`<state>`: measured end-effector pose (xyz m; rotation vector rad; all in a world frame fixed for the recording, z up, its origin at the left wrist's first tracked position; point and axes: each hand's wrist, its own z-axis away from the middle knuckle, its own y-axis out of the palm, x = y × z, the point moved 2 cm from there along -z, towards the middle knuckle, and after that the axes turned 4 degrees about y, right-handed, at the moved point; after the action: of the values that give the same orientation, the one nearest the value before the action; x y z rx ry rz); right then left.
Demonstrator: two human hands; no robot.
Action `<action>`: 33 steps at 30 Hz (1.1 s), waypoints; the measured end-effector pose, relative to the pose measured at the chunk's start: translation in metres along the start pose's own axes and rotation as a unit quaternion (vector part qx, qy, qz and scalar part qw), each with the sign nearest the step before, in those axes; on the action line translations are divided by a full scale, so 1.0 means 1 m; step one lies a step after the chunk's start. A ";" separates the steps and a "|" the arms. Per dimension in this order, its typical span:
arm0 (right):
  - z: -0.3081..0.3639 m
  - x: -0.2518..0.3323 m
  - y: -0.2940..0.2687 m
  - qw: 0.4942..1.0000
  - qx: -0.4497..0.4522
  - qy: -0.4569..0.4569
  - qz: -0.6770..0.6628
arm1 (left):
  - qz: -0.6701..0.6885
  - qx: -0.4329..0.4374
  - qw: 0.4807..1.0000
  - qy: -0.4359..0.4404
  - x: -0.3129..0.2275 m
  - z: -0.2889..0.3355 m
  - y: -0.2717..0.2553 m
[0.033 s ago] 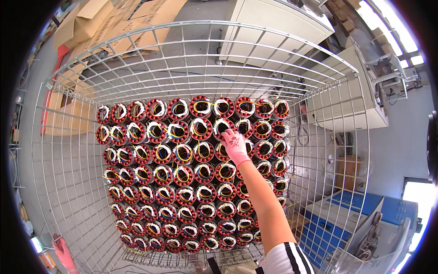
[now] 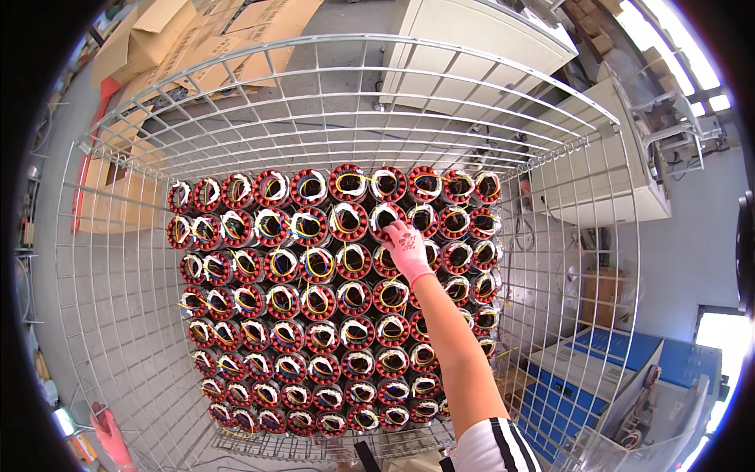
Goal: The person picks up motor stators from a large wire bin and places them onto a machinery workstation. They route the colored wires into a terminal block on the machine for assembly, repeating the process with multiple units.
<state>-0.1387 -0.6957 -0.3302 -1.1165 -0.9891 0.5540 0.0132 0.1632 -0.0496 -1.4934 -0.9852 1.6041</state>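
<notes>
Under the right grip (image 2: 407, 248): one coil (image 2: 373, 221), a red-and-white ring, is sitting in the second row from the far side, and the hand is reaching over its near edge.
Right fingers (image 2: 392, 229): they are bending downward at the coil's opening; the tips are partly hiding, so I cannot tell whether they are clamping on the ring or only touching it.
Bare forearm (image 2: 456, 346): it is running back from the right grip toward the body, ending in a white sleeve (image 2: 486, 447) with black stripes.
Neighbouring coils (image 2: 331, 223): they are standing packed in rows all around the right grip, more of them to its left than to its right.
Wire basket (image 2: 362, 37): it is enclosing the coils and the right grip.
Left grip (image 2: 112, 442): wearing pink like the right, it is showing well to the left and nearer the body, by the basket's side; I cannot tell whether its fingers are standing apart, together or clamped.
Cardboard boxes (image 2: 135, 47): they are lying beyond the right grip, far to its left, outside the basket.
Pale cabinet (image 2: 464, 27): it is standing beyond the right grip, past the basket's far side.
Blue-and-white machine (image 2: 688, 358): it is standing right of the right grip and nearer the body.
</notes>
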 end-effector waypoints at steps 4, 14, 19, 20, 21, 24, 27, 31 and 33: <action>-0.006 0.000 -0.004 1.000 0.016 -0.025 -0.008 | 0.014 -0.007 0.999 0.029 -0.009 0.001 0.004; -0.006 -0.004 0.006 0.994 -0.019 0.024 -0.101 | 0.049 0.006 0.998 0.048 -0.032 0.005 0.008; -0.011 -0.006 0.006 0.992 -0.016 0.048 -0.113 | 0.065 0.019 0.997 0.046 -0.031 0.002 0.005; -0.010 -0.006 0.004 0.994 -0.017 0.054 -0.095 | 0.066 0.020 0.997 0.038 -0.034 0.001 0.009; -0.010 -0.001 0.005 0.995 -0.019 0.057 -0.081 | 0.063 0.018 0.997 0.031 -0.040 0.002 0.007; -0.003 0.006 -0.006 0.997 0.002 0.055 -0.060 | 0.052 0.034 0.997 0.055 -0.036 -0.004 0.006; 0.009 0.017 -0.008 0.994 -0.007 0.008 -0.105 | 0.034 -0.011 0.995 0.093 -0.015 -0.003 -0.005; 0.102 0.029 -0.044 0.981 -0.119 -0.001 -0.156 | 0.050 0.000 0.996 0.078 -0.070 0.002 0.028; 0.173 0.042 -0.052 0.978 -0.066 0.028 -0.194 | 0.037 0.017 0.998 0.057 -0.076 -0.001 0.026</action>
<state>-0.2744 -0.5991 -0.2487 -1.0144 -1.1709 0.1421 0.0193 0.0837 -0.0384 -1.5957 -0.8440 1.5620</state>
